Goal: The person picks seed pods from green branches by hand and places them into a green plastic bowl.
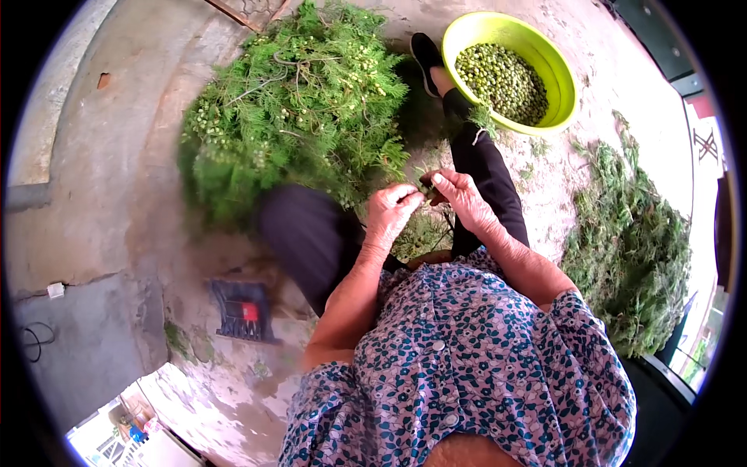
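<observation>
Between my knees, my left hand (393,211) and my right hand (461,195) meet with fingertips pinched together. A small green conifer sprig (429,200) shows between them, mostly covered by the fingers. Just beyond my left hand rises a large heap of scale-leaved conifer branches (303,99), dotted with pale green cones. A yellow-green plastic basin (563,96) stands past my right knee, partly filled with small round green cones (502,82). One loose sprig (482,119) hangs against the basin's near rim, by my leg.
A second pile of stripped-looking conifer greenery (627,245) lies along the right side. Behind my left leg is a dark low object with a red patch (248,310). Clippings (429,233) litter the concrete floor (175,117) between my legs.
</observation>
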A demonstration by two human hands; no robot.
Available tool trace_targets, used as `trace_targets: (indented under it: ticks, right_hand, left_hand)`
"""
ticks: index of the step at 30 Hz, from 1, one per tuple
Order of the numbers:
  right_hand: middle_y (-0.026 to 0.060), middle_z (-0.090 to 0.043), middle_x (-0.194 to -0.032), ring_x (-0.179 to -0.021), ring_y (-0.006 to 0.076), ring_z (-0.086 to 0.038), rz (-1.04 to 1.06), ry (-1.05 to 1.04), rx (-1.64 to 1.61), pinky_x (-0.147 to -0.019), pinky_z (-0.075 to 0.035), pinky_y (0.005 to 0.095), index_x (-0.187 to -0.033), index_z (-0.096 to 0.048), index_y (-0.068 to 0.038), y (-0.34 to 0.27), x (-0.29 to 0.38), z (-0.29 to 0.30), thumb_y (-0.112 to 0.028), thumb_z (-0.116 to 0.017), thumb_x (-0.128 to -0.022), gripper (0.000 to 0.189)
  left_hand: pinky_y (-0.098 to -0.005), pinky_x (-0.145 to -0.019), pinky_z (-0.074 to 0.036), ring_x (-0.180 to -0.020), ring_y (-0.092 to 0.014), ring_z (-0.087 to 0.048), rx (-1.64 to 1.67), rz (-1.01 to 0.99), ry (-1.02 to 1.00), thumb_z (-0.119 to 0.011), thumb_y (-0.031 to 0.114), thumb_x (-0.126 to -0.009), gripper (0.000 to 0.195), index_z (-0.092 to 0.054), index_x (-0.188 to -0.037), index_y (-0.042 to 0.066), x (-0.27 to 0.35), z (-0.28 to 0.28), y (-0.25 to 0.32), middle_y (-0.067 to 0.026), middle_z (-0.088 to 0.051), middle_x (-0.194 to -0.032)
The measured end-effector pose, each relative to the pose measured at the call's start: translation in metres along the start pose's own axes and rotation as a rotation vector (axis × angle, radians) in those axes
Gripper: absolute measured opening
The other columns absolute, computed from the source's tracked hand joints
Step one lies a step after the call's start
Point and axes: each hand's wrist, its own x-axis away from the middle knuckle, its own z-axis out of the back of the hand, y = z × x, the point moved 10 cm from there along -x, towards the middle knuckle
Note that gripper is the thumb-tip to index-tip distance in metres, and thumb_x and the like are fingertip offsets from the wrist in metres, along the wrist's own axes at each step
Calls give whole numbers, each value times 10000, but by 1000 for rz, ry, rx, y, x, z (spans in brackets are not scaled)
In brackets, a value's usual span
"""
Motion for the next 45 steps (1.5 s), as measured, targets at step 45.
trace_targets:
  ticks: [45]
  right_hand:
    - [86, -594, -723, -586, 158, -591, -237, 42, -311, -492, -477, 258, -930, -524, 34, 38, 8, -10, -155, -490, -897, 195]
  left_hand:
    - [-350, -524, -453, -555, -266, -580, -177, 56, -18, -612, 259, -719, 188, -625, -700, 72, 4, -12, -10, -103, -603, -621]
